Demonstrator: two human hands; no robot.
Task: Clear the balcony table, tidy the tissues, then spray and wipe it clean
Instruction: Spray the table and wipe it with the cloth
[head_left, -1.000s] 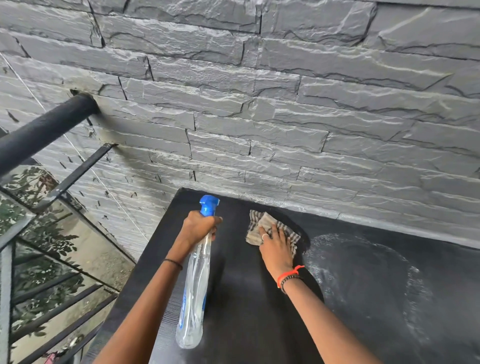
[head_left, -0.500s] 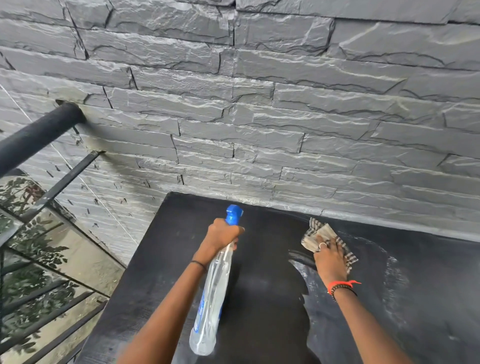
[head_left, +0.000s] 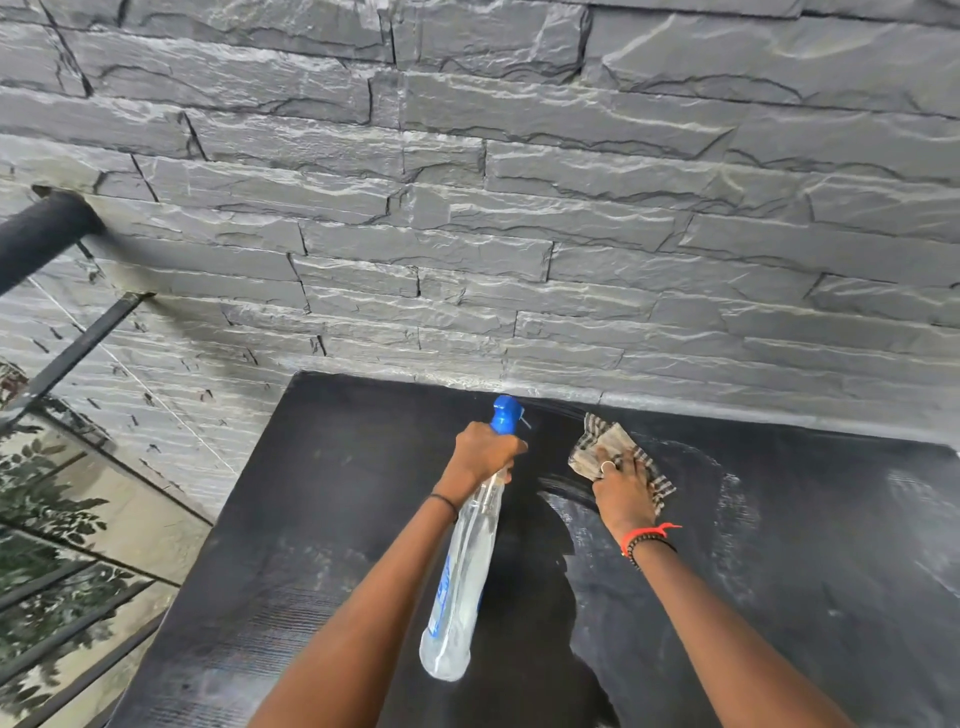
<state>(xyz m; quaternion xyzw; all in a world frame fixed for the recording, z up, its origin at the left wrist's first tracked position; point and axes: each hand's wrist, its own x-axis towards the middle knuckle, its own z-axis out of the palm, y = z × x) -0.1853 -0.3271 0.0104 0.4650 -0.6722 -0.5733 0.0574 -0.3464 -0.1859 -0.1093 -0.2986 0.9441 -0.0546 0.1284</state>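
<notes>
At twelve o'clock on the table (head_left: 337, 519) | I am watching the right hand (head_left: 621, 491) pressing the checked cloth (head_left: 602, 441) flat-fingered, sweeping back toward the spray bottle (head_left: 467, 571) after swinging out toward two | left hand (head_left: 485, 452) is gripping its neck | wiping is progressing, dusty haze (head_left: 737, 519) remaining at three | blue label (head_left: 445, 597) is reading as blur.

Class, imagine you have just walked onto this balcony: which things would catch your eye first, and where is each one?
Near the middle, the left hand grips a clear spray bottle with a bright blue head, its body hanging down over the black table. Just to its right, the right hand presses a checked cloth flat on the tabletop near the grey stone wall. Pale wipe streaks curve across the table's right half.
</notes>
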